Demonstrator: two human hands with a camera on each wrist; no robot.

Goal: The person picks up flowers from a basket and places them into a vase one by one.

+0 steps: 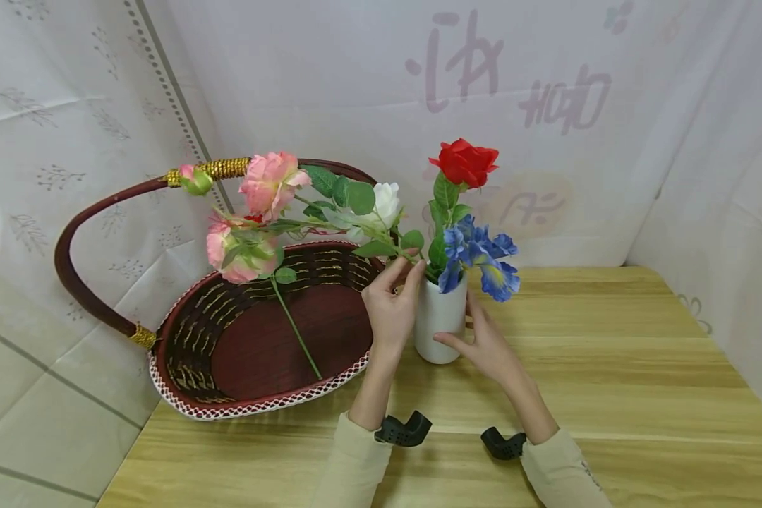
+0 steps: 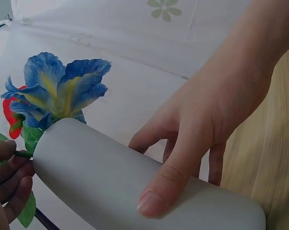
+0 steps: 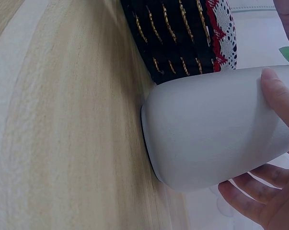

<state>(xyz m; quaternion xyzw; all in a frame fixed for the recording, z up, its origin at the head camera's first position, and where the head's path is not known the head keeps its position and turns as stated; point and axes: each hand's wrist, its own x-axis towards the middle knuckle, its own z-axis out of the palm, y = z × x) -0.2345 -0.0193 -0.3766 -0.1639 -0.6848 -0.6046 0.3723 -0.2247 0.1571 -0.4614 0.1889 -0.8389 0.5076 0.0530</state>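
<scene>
A white vase [image 1: 441, 321] stands upright on the table, with a red rose [image 1: 466, 164] and a blue iris [image 1: 482, 254] in its mouth. My right hand [image 1: 485, 342] holds the vase's side, its thumb [image 2: 156, 201] across the front and the fingers behind. At the rim, my left hand [image 1: 390, 303] pinches a green flower stem [image 2: 23, 154] between thumb and fingers, the stem's end reaching the vase's mouth. Leafy sprigs and a white rose [image 1: 386, 204] show just above that hand; which bloom the pinched stem carries, I cannot tell.
Left of the vase sits a dark woven basket [image 1: 260, 408] with a lace-trimmed rim and tall arched handle [image 1: 70, 240]. Pink flowers [image 1: 273, 185] lean over it, one bare stem [image 1: 295, 328] hanging inside. Patterned white cloth [image 1: 330, 70] hangs behind the wooden table [image 1: 584, 367].
</scene>
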